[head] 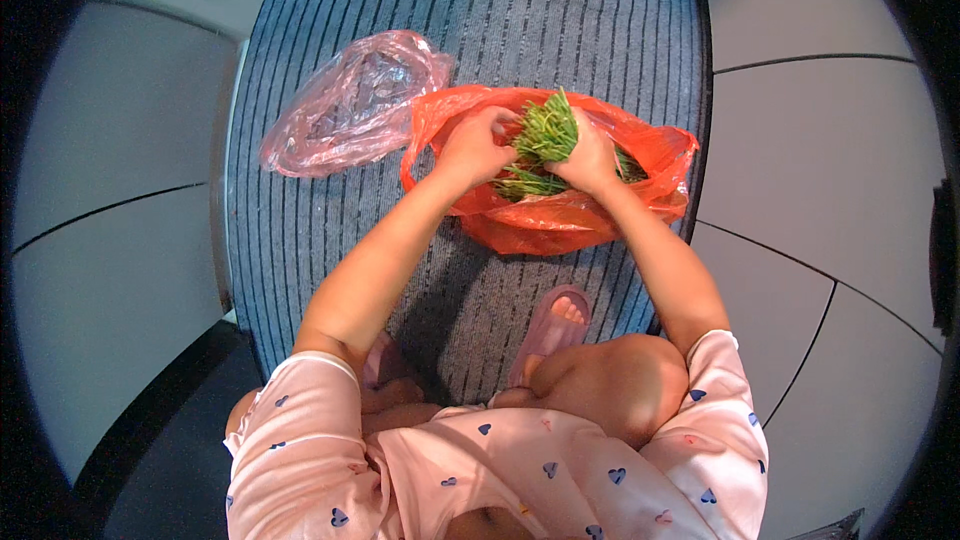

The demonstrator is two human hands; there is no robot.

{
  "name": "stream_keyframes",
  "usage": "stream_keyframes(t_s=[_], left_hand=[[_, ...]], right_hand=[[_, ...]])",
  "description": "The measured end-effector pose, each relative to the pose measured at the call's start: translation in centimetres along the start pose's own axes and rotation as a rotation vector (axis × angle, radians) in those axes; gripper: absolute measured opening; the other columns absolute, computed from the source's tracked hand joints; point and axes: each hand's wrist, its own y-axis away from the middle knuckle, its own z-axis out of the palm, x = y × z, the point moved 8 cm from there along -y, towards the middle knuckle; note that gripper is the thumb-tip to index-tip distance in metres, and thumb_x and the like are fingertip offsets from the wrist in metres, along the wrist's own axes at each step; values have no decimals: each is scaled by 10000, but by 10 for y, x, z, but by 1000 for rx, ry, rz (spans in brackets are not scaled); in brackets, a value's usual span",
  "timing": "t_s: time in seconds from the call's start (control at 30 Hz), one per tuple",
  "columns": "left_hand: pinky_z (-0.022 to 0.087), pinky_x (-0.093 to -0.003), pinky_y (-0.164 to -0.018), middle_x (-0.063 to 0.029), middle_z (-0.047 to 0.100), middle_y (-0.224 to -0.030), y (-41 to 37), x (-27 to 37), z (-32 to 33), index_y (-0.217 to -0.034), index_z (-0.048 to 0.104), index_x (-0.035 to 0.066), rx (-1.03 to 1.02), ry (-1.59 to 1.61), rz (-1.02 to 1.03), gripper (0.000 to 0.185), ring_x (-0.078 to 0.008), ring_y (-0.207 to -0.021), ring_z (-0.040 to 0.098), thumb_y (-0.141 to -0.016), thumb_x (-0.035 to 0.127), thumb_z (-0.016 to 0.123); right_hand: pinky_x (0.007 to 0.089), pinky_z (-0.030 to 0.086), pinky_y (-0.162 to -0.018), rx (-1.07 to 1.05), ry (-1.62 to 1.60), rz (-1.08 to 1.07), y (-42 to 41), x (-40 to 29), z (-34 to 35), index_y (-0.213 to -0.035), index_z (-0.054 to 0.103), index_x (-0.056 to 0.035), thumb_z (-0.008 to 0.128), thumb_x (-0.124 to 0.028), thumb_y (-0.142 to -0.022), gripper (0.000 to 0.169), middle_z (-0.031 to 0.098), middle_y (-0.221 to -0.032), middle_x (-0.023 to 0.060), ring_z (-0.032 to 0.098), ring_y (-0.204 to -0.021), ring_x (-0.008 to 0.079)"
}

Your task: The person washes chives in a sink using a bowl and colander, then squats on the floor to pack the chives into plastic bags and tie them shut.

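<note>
A bunch of cut green stalks (547, 131), perhaps garlic shoots or chives, stands with its ends up in my right hand (591, 154). My right fingers wrap around it from the side, partly hidden behind the bunch. Close by on the left, my left hand (478, 146) is bent over the opening of a red plastic bag (555, 221), fingers curled and apart beside the bunch. Whether its fingertips touch any stalks cannot be told. More loose green stalks (529, 184) lie inside the bag, which is spread wide on the mat.
A crumpled, see-through pinkish plastic bag (360, 105) lies on the grey ribbed mat (330, 240), left of the red bag. Pale panels with dark seams, a left panel (120, 120) and a right panel (810, 150), flank the mat. A slippered foot (559, 322) rests just below the red bag.
</note>
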Motion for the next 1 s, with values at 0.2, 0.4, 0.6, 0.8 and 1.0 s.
stream_keyframes(t_s=[0.2,0.4,0.6,0.8,1.0], left_hand=[[474,-406,-872,-148,626,-1104,-5,-8,31,-1147,553,15,-50,-103,-3,431,-316,-1001,607,-761,162,676],[449,-468,-875,-195,616,-1013,1,31,15,-1188,505,60,306,-649,237,532,-435,-960,565,-739,254,715],[485,-456,-816,-238,629,-974,-20,-2,33,-1169,486,25,-41,-423,27,660,-419,-914,600,-614,196,799],[485,-362,-826,-159,647,-970,-32,-22,43,-1083,533,11,-162,204,-69,494,-253,-918,630,-644,80,749],[482,-321,-814,-107,651,-933,-34,-10,33,-1018,571,-3,-13,292,62,416,-189,-879,622,-646,63,744]], right_hand=[[379,471,-880,-97,-71,75,-5,0,-6,-1189,503,-87,786,-104,-530,717,644,-1062,111,609,-1019,284],[397,478,-856,-57,-137,-12,-4,-4,-10,-1164,512,-96,783,-144,-537,684,649,-1024,120,612,-986,307],[391,477,-869,-56,-220,-70,-6,0,-10,-1185,512,-95,779,-140,-529,709,637,-1069,127,607,-1009,310],[375,467,-889,-102,-259,-90,-8,-1,-11,-1203,503,-72,771,-115,-523,732,621,-1098,139,594,-1041,306],[380,460,-894,-134,-277,-132,-9,-2,-7,-1215,469,-58,802,-130,-500,791,615,-1091,128,587,-1054,309]])
